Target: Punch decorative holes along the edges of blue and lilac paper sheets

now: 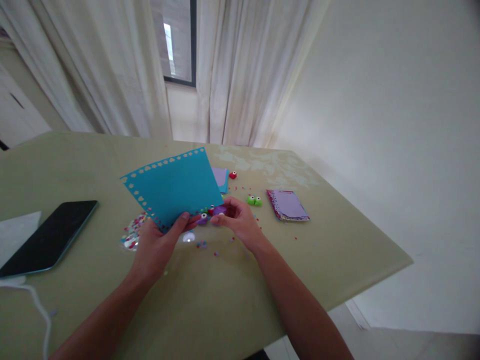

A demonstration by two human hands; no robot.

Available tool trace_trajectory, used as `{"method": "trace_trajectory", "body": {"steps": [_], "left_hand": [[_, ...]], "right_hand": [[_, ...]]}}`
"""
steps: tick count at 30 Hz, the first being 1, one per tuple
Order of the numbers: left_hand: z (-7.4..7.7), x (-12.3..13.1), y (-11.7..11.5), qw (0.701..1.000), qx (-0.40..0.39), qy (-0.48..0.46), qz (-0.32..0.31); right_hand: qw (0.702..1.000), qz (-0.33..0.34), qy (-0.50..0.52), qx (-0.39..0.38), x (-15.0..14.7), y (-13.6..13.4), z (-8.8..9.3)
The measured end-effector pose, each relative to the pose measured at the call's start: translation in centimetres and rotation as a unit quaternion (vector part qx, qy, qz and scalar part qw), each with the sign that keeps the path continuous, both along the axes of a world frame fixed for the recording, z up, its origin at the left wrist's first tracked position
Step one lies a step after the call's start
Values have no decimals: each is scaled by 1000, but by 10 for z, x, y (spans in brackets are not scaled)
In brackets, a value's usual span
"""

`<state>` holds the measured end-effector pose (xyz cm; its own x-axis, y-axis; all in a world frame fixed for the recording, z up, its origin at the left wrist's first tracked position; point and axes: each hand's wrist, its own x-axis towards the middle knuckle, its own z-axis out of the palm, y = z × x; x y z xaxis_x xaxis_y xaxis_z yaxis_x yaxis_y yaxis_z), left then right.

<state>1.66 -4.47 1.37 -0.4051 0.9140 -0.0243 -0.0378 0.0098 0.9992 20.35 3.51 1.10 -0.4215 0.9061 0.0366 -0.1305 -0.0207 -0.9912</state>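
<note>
A blue sheet of paper [176, 187] with small shapes punched along its top and left edges is tilted up above the table. My left hand [155, 245] is closed on its lower edge, thumb in front. At the sheet's lower right corner, my right hand [240, 220] has its fingers closed around a purple craft punch [218, 211]. Another purple punch [203, 218] with a round eye lies just left of it, close to my left fingertips. Partly hidden by the sheet, a heap of colourful punched-out paper bits [133, 232] lies beside my left hand.
Green punches [254, 200] and a red punch [233, 175] sit beyond my right hand. A stack of punched paper [288, 205] lies to the right, and lilac and blue sheets [221, 177] lie behind. At left are a dark tablet [52, 235] and a white cable [41, 310].
</note>
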Motion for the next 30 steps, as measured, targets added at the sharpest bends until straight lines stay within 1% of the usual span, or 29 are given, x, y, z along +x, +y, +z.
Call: {"method": "trace_trajectory", "body": {"steps": [5, 10, 13, 16, 20, 25, 30], "left_hand": [[-1, 0, 0, 1000, 1, -3, -17], [-4, -2, 2, 1000, 9, 22, -19], [-4, -2, 2, 999, 10, 37, -30], [-3, -1, 2, 998, 4, 47, -41], [-1, 1, 2, 997, -4, 55, -47], [3, 3, 2, 998, -16, 51, -44], [1, 2, 2, 998, -13, 47, -46]], "right_hand": [[1000, -4, 9, -10, -1, -1, 1], [999, -21, 41, -20, 0, 2, -2], [998, -15, 55, -32, 1, 3, -5], [998, -3, 49, -50, 2, 4, -7], [996, -11, 54, -72, 2, 4, -8], [996, -30, 43, -68, 3, 5, -9], [998, -21, 26, -51, 3, 6, -11]]}}
